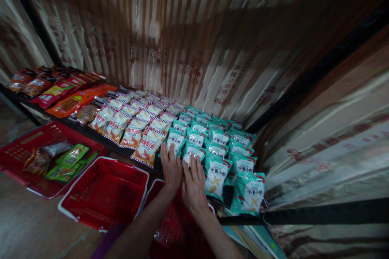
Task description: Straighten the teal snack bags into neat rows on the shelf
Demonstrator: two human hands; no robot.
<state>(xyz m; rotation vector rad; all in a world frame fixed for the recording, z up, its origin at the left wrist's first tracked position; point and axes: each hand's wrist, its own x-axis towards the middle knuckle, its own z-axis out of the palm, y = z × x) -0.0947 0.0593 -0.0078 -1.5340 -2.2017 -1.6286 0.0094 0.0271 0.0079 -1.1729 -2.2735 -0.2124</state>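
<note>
My left hand [172, 170] reaches over the shelf's front edge. Its fingers are stretched out against the front of a teal-and-white snack bag [176, 139]. Just to its right, my right hand [193, 182] lies with extended fingers on the neighbouring teal snack bag [194, 149], covering its lower part. Neither hand is wrapped around a bag. These bags belong to several rows of the same kind, stood upright and leaning back. Another front-row teal bag [217, 173] stands right of my right hand, and one more [249, 192] is at the shelf's right end.
White-and-orange snack bags [148, 143] fill the shelf to the left, followed by orange packets [73, 103] and brown bags [35, 85]. Below are a red basket [101, 214] and another red basket [18, 143] holding green packets [68, 164]. A dark shelf post [316, 68] rises at right.
</note>
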